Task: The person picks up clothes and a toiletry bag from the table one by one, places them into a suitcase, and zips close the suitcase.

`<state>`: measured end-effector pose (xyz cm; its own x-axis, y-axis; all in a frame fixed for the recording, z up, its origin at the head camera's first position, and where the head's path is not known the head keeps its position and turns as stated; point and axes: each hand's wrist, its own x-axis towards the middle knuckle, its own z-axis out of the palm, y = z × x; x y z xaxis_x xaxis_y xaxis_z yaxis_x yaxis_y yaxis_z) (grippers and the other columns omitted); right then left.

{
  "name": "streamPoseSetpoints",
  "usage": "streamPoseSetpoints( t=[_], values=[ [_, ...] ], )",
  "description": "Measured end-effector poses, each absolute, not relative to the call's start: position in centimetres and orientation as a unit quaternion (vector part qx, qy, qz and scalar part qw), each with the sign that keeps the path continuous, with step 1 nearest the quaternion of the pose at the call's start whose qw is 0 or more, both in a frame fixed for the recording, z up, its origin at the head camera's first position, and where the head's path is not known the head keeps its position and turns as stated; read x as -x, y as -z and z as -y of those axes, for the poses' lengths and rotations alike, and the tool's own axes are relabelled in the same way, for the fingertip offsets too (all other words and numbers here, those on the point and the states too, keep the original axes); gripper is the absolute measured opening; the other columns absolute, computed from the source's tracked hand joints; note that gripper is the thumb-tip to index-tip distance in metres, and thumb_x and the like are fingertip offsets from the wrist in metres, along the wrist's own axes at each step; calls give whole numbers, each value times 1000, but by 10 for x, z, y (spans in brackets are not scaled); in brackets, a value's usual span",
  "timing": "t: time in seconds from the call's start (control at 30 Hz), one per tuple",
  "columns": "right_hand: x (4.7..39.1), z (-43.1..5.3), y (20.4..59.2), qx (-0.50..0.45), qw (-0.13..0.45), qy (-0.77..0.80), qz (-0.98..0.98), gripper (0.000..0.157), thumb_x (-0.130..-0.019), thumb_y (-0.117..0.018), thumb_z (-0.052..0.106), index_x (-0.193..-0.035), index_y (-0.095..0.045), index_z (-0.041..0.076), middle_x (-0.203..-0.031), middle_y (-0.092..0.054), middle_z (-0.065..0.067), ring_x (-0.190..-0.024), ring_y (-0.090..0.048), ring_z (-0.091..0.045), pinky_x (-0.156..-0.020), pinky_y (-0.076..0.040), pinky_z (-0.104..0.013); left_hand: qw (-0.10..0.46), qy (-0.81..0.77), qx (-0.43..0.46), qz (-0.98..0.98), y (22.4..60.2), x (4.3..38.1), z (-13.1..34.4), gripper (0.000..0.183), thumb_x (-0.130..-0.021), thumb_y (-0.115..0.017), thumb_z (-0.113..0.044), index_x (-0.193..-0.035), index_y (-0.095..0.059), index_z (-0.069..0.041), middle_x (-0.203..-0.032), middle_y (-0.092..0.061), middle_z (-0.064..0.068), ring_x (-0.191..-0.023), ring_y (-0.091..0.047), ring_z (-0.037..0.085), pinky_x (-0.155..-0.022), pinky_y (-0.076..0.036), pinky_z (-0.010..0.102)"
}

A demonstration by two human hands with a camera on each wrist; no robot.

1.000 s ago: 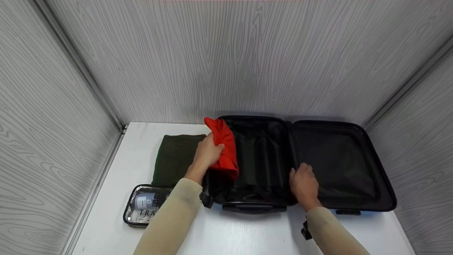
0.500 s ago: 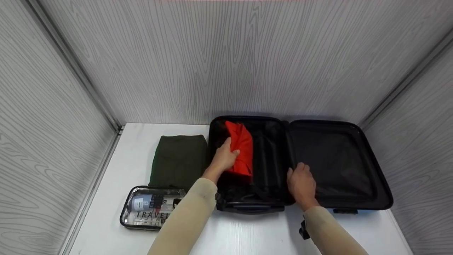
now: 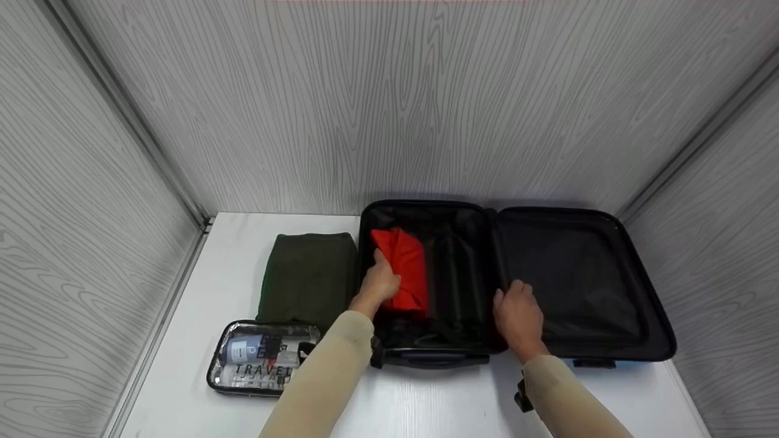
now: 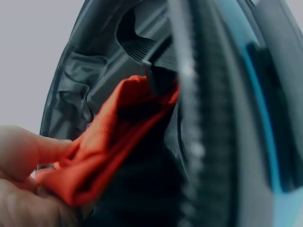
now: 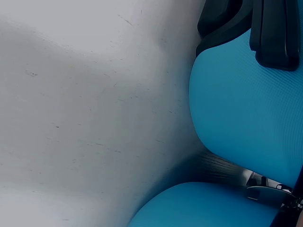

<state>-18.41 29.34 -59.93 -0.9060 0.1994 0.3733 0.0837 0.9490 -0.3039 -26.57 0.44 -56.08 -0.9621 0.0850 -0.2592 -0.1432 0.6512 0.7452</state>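
Observation:
In the head view, a folded red cloth [image 3: 409,271] lies low in the left half of an open black-lined suitcase [image 3: 453,340]. My left hand [image 3: 380,281] holds the cloth by its left edge. The left wrist view shows thumb and fingers pinching a fold of the cloth [image 4: 102,137], whose far end lies near a black strap [image 4: 142,45] inside the shell. My right hand [image 3: 519,316] grips the suitcase's middle edge, where the two halves meet, thumb to the left and fingers to the right. Only blue outer shell [image 5: 246,109] and table show in the right wrist view, with that hand nearly hidden.
A folded dark green cloth [image 3: 307,277] lies left of the suitcase. In front of it is a clear travel pouch [image 3: 261,359] with toiletries inside. The suitcase's right half [image 3: 584,280] lies open flat. Wood-grain panels [image 3: 414,109] enclose the white table [image 3: 420,401].
My left hand has carried the red cloth rightward from over the suitcase's left rim, then lowered it into the left half, slightly back left. The right hand keeps its place at the middle edge.

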Motion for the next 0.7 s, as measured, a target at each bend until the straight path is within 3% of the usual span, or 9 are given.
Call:
streamPoseSetpoints(
  t=[0.07, 0.13, 0.23, 0.3, 0.37, 0.5, 0.7],
  values=[
    [184, -293, 600, 75, 201, -143, 966, 31, -105, -62, 18, -104, -56, -13, -90, -59, -29, -69, -64, -44, -60, -56, -57, 129, -393, 28, -910, 560, 264, -5, 88, -102, -56, -10, -167, 3, 3, -128, -65, 30, -97, -68, 36, -87, -56, 47],
    [184, -293, 600, 80, 195, -146, 967, 32, -106, -62, 19, -104, -56, -12, -91, -58, -29, -69, -64, -44, -60, -56, -57, 122, -370, 30, -921, 559, 261, -7, 88, -102, -56, -7, -168, 2, 0, -142, -56, 32, -98, -67, 38, -87, -56, 48],
    [185, -294, 599, 88, 185, -151, 967, 32, -106, -60, 20, -104, -56, -11, -92, -58, -29, -71, -64, -44, -62, -56, -58, 107, -329, 9, -938, 558, 256, -10, 82, -102, -58, -5, -169, -11, -1, -166, -24, 33, -122, -58, 45, -100, -53, 51],
    [186, -294, 599, 91, 182, -152, 967, 32, -107, -60, 21, -105, -56, -11, -92, -59, -29, -72, -64, -44, -62, -56, -58, 99, -300, -20, -949, 557, 252, -12, 76, -101, -62, -4, -166, -24, 0, -169, -16, 32, -139, -46, 51, -108, -49, 55],
    [186, -294, 599, 90, 181, -153, 967, 32, -107, -59, 21, -105, -56, -11, -92, -59, -29, -72, -64, -44, -62, -56, -58, 86, -262, -52, -960, 557, 247, -13, 67, -99, -65, -5, -160, -37, 4, -168, -18, 33, -149, -32, 55, -114, -44, 59],
    [185, -295, 600, 84, 191, -151, 966, 31, -106, -61, 20, -104, -56, -11, -91, -58, -28, -70, -64, -43, -59, -56, -58, 78, -201, -102, -971, 559, 238, -11, 51, -98, -68, -6, -146, -55, 7, -163, -35, 31, -154, -25, 56, -119, -37, 63],
    [185, -296, 601, 81, 209, -147, 963, 31, -106, -62, 20, -101, -55, -9, -88, -57, -27, -67, -63, -43, -57, -55, -58, 129, -177, -142, -965, 565, 232, -7, 47, -104, -58, -5, -149, -53, 6, -165, -37, 27, -154, -32, 50, -122, -36, 56]
  ],
)
